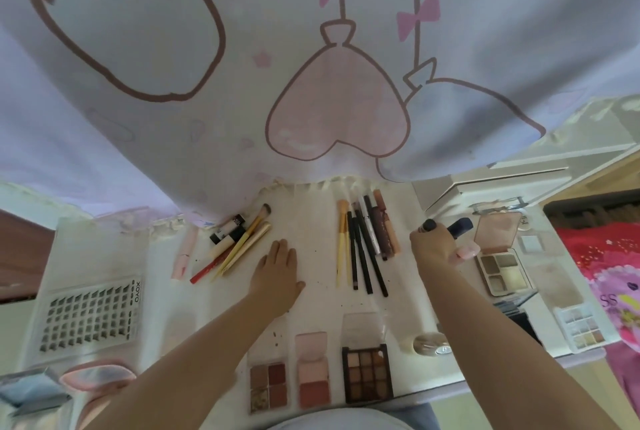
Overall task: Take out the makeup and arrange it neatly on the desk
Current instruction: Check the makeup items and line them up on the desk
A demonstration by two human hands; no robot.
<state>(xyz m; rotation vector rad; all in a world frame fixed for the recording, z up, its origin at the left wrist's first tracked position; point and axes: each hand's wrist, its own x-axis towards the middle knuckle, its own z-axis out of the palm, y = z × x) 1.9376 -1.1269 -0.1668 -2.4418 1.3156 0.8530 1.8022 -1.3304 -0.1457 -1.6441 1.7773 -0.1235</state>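
Note:
Makeup lies spread over the white desk (pixel 311 221). My left hand (pixel 278 275) rests flat on the desk, fingers straight, just right of a loose pile of brushes and tubes (pixel 239 242). My right hand (pixel 433 246) grips a few makeup sticks, among them a dark-capped tube (pixel 427 225) and a navy one (pixel 460 226). Left of it runs a row of pencils and lip sticks (pixel 367 242). Three open palettes line the front edge: a red quad (pixel 268 386), a pink blush (pixel 312 376) and a brown eyeshadow palette (pixel 367 372).
A false-lash tray (pixel 90 317) and pink and blue pouches (pixel 97 377) sit at the left. At the right are an open mirrored compact (pixel 500 263) and a small pastel palette (pixel 583 327). A printed curtain (pixel 311 66) hangs over the desk's back. The desk's right edge drops off toward pink bedding (pixel 606 273).

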